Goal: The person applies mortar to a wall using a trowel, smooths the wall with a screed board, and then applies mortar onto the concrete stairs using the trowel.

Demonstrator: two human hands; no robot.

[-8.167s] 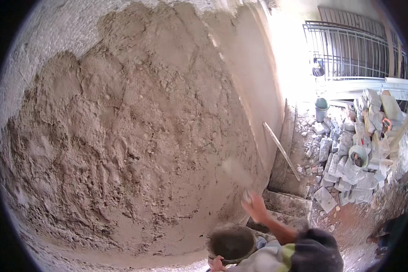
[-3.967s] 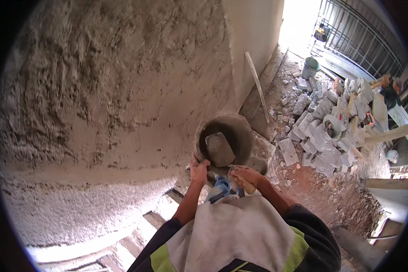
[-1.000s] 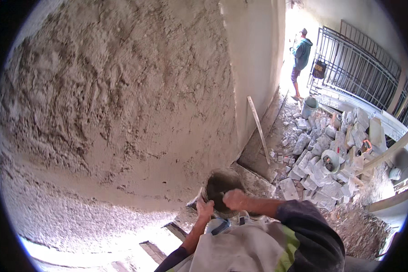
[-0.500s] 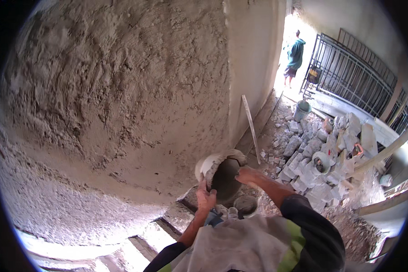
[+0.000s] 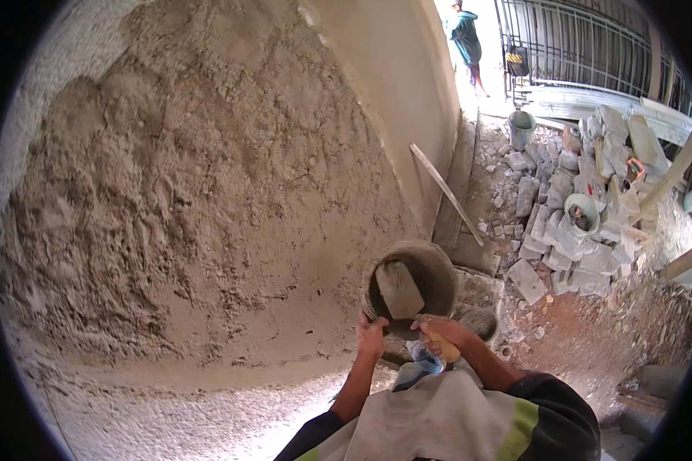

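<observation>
Head view: a plasterer's left hand (image 5: 372, 336) curls over the near rim of a round mortar pan (image 5: 410, 283), forearm raised straight from the lower edge. Just right of the pan's near rim, the right hand (image 5: 440, 336) is closed around a trowel handle, its wrist bent inward; the trowel blade (image 5: 399, 290) rests inside the pan. The rough plastered wall (image 5: 207, 215) rises left of the pan; broken blocks (image 5: 577, 223) lie to its right.
</observation>
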